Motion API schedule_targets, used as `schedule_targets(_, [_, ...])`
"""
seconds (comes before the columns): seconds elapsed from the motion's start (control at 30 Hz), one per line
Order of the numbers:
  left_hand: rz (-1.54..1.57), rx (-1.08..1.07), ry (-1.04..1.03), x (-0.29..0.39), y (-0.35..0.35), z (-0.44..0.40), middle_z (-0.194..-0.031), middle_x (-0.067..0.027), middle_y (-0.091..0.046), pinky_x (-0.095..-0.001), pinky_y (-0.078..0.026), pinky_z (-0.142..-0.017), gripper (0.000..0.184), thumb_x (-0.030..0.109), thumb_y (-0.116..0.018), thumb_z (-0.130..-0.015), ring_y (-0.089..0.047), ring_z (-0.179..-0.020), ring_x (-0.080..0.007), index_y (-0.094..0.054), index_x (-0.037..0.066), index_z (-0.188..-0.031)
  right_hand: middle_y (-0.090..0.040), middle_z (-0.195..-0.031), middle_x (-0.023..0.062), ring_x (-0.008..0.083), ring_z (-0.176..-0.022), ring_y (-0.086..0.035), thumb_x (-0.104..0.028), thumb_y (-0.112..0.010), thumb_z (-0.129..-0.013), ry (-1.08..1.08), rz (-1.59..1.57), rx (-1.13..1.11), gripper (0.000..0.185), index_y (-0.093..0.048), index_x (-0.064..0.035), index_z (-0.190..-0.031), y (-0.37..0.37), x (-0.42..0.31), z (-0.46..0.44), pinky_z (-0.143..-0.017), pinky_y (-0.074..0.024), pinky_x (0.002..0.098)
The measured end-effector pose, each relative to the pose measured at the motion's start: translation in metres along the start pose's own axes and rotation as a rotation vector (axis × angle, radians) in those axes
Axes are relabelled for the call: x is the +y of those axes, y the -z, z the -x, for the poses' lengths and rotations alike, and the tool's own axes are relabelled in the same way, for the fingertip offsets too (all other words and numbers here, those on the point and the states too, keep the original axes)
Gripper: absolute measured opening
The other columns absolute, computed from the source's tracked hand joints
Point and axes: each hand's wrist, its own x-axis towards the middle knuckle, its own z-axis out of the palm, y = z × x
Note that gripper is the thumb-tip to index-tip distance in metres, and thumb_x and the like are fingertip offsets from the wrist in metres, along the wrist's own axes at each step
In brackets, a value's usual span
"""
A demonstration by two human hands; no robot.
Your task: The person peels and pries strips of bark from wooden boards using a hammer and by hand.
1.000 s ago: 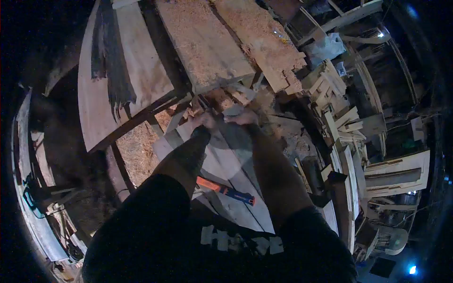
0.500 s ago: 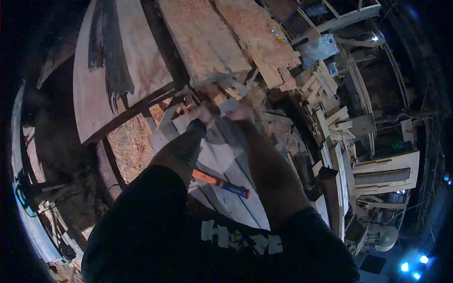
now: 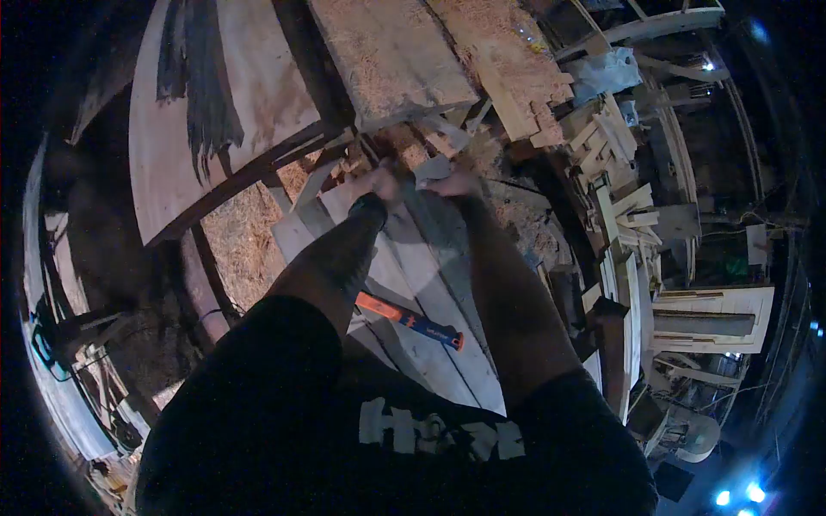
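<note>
Both arms reach forward over pale wooden boards (image 3: 422,297) lying side by side. At their far end my left hand (image 3: 376,182), with a dark band at the wrist, is closed; what it grips is hidden. To its right, my right hand (image 3: 456,183) is closed with its thumb against a small flat grey piece (image 3: 433,168), whose kind I cannot make out. Dim light and blur soften the fingers. An orange and dark blue tool (image 3: 410,321) lies across the boards between my forearms, touched by neither hand.
A broad curved wooden slab (image 3: 267,69) stands at the upper left, beside sawdust-covered planks (image 3: 391,64). Wood offcuts (image 3: 602,142) pile up on the right near a plastic bag (image 3: 605,73). A pale wooden panel (image 3: 714,318) is farther right. Sawdust (image 3: 249,241) covers the ground at left.
The view has shifted a little, so most things sit slightly farther right. My hands stay at the far end of the boards, and the right still has the grey piece. The orange and blue tool stays put.
</note>
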Motion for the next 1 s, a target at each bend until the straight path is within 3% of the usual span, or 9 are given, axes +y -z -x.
schedule_targets(0.13, [0.014,0.034,-0.009,0.005,0.002,-0.009,-0.129,-0.0138,-0.07,-0.0709,-0.027,-0.113,0.07,0.064,-0.039,-0.098,-0.063,-0.121,-0.0398,-0.054,0.013,-0.145,-0.069,-0.125,0.013,0.0287,-0.118,-0.067,-0.047,-0.081,-0.081,-0.098,0.489,0.135,0.063,-0.067,-0.0088,-0.128,-0.009,-0.037,0.012,-0.093,-0.0556,0.0449])
schedule_targets(0.23, [0.029,0.056,-0.024,0.009,0.003,-0.009,-0.125,-0.0137,-0.072,-0.0707,-0.028,-0.112,0.069,0.062,-0.037,-0.1,-0.065,-0.118,-0.0406,-0.055,0.013,-0.144,-0.065,-0.129,0.0186,0.0351,-0.115,-0.066,-0.043,-0.068,-0.086,0.41,0.438,-0.006,0.061,-0.061,-0.0082,-0.135,-0.009,0.034,-0.018,-0.091,-0.0556,0.0493])
schedule_targets(0.27, [0.034,0.077,-0.024,0.009,0.006,-0.008,-0.124,-0.0137,-0.072,-0.0706,-0.028,-0.111,0.068,0.062,-0.036,-0.1,-0.066,-0.117,-0.0409,-0.055,0.013,-0.143,-0.068,-0.123,0.0202,0.0342,-0.11,-0.069,-0.043,-0.067,-0.087,0.582,0.516,0.248,0.062,-0.06,-0.0051,-0.135,-0.025,0.013,-0.01,-0.089,-0.0568,0.0487])
schedule_targets(0.43, [0.038,0.225,-0.056,0.011,0.013,-0.002,-0.118,-0.0139,-0.075,-0.0712,-0.03,-0.109,0.066,0.06,-0.03,-0.104,-0.069,-0.111,-0.0422,-0.057,0.011,-0.141,-0.068,-0.121,0.0194,0.032,-0.108,-0.068,-0.042,-0.068,-0.087,0.109,0.354,0.143,0.059,-0.062,-0.0047,-0.132,-0.002,-0.042,0.055,-0.089,-0.0558,0.0465])
schedule_targets(0.47, [-0.032,0.039,0.055,0.017,0.029,-0.002,-0.119,-0.0202,-0.073,-0.0687,-0.032,-0.108,0.069,0.061,-0.027,-0.105,-0.069,-0.109,-0.044,-0.058,0.011,-0.14,-0.069,-0.12,0.0192,0.0316,-0.108,-0.068,-0.042,-0.069,-0.087,0.077,0.318,0.119,0.059,-0.062,-0.0046,-0.132,0.004,-0.047,0.055,-0.09,-0.0557,0.0461])
schedule_targets(0.77, [0.542,0.267,-0.272,-0.007,-0.006,-0.026,-0.115,-0.0294,-0.069,-0.0477,-0.051,-0.094,0.063,0.058,-0.044,-0.105,-0.065,-0.111,-0.0434,-0.066,0.003,-0.127,-0.07,-0.116,0.0177,0.0277,-0.105,-0.067,-0.04,-0.072,-0.087,0.018,0.195,-0.034,0.054,-0.064,-0.0037,-0.126,0.036,-0.057,0.034,-0.091,-0.0539,0.0421])
schedule_targets(0.83, [0.485,0.007,-0.219,0.038,0.053,-0.015,-0.116,-0.0272,-0.069,-0.0443,-0.052,-0.093,0.059,0.056,-0.05,-0.104,-0.065,-0.114,-0.0379,-0.069,0.002,-0.121,-0.07,-0.116,0.0173,0.0269,-0.105,-0.067,-0.04,-0.072,-0.087,0.006,0.189,-0.045,0.054,-0.065,-0.0035,-0.125,0.04,-0.06,0.04,-0.091,-0.0535,0.0412])
schedule_targets(0.9, [0.188,0.254,-0.73,0.047,0.006,-0.073,-0.114,-0.0263,-0.07,-0.0447,-0.053,-0.092,0.058,0.055,-0.053,-0.104,-0.067,-0.11,-0.0372,-0.07,0.001,-0.118,-0.07,-0.115,0.017,0.026,-0.104,-0.067,-0.04,-0.073,-0.086,-0.008,0.205,-0.059,0.053,-0.066,-0.0033,-0.124,0.048,-0.07,0.048,-0.092,-0.0531,0.0403])
schedule_targets(1.0, [0.323,-0.048,-0.708,0.099,0.028,-0.066,-0.113,-0.0266,-0.07,-0.0458,-0.054,-0.092,0.061,0.057,-0.058,-0.1,-0.067,-0.107,-0.0387,-0.069,0.0,-0.119,-0.07,-0.112,0.0193,0.0274,-0.1,-0.067,-0.042,-0.071,-0.09,-0.029,0.256,-0.011,0.052,-0.066,-0.0014,-0.123,0.054,-0.066,0.056,-0.09,-0.0533,0.0422])
